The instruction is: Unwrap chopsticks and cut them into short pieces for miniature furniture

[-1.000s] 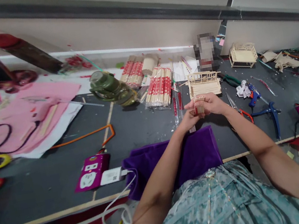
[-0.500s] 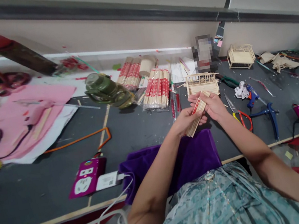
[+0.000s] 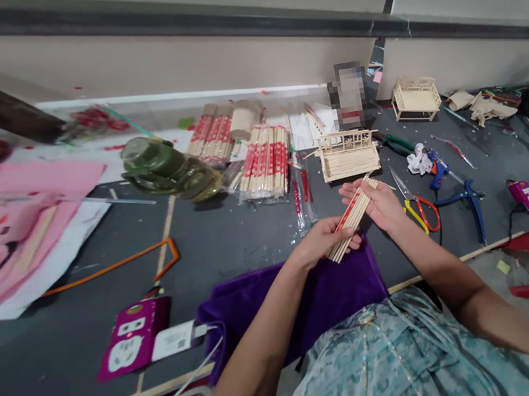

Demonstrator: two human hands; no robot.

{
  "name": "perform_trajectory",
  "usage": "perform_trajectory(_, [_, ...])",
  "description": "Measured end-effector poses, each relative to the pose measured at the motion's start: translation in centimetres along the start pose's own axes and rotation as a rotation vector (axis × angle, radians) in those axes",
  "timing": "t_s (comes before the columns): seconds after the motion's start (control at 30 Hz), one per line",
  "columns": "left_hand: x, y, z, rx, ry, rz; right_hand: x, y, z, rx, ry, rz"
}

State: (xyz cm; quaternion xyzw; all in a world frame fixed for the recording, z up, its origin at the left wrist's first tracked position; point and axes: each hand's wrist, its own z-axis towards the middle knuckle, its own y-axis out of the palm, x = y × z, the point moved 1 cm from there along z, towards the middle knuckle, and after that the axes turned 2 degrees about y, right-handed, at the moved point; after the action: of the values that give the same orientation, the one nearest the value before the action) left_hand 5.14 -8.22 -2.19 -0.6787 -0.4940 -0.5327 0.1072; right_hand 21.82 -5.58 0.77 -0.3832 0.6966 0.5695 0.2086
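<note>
Between my two hands lies a flat row of wooden chopsticks (image 3: 355,218), with red print along one side, slanting up to the right. My left hand (image 3: 332,235) is closed on the lower end, thumb on top. My right hand (image 3: 379,200) grips the upper end, its thumb pressed on the sticks. Just beyond my hands stands a small bench-like model made of sticks (image 3: 349,158). A second stick model (image 3: 415,100) is farther back to the right. Packs of red-printed chopsticks (image 3: 263,164) lie to the left of the nearer model.
Scissors (image 3: 414,205), a blue glue gun (image 3: 438,169) and a blue cutter (image 3: 472,204) lie to the right. A purple cloth (image 3: 292,301) covers the table's front edge. Left are a green bottle (image 3: 168,170), a purple power socket (image 3: 138,334) and an orange frame piece (image 3: 118,265).
My hands and the chopsticks have come slightly nearer to me, so the stick model behind shows more fully. The camera view has shifted a little. Both hands keep their grip.
</note>
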Motion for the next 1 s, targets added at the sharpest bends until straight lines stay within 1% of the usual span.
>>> perform_trajectory(0.1, [-0.2,-0.3,-0.4,-0.039,-0.003,0.055,-0.7,-0.5,0.0,0.027,-0.022,0.015])
perform_trajectory(0.17, [0.1,-0.4,-0.6,-0.040,0.023,0.098,-1.2,-0.6,0.0,0.047,-0.051,0.030])
perform_trajectory(0.37, [1.7,-0.2,-1.0,0.086,0.161,0.225,-2.1,-0.5,0.1,0.102,-0.156,0.076])
perform_trajectory(0.43, [2.1,-0.1,-1.1,0.067,0.176,0.243,-2.2,-0.4,0.0,0.098,-0.167,0.084])
perform_trajectory(0.53, [2.4,0.1,-0.9,0.005,0.177,0.241,-2.2,0.1,0.0,0.081,-0.163,0.068])
perform_trajectory(0.6, [2.4,0.1,-0.6,0.019,0.185,0.236,-2.2,0.4,0.1,0.081,-0.163,0.043])
perform_trajectory(0.67, [2.1,0.1,-0.3,0.073,0.201,0.225,-2.3,0.7,0.1,0.081,-0.172,0.017])
perform_trajectory(0.8, [1.8,0.4,0.0,0.144,0.258,0.180,-3.1,0.4,0.0,0.052,-0.176,-0.108])
perform_trajectory(0.93, [2.2,0.8,0.0,0.240,0.283,0.134,-4.4,-0.9,-0.2,0.044,-0.110,-0.344])
perform_trajectory(1.0, [2.4,1.1,0.2,0.269,0.282,0.102,-5.1,-1.6,-0.2,0.060,-0.102,-0.440])
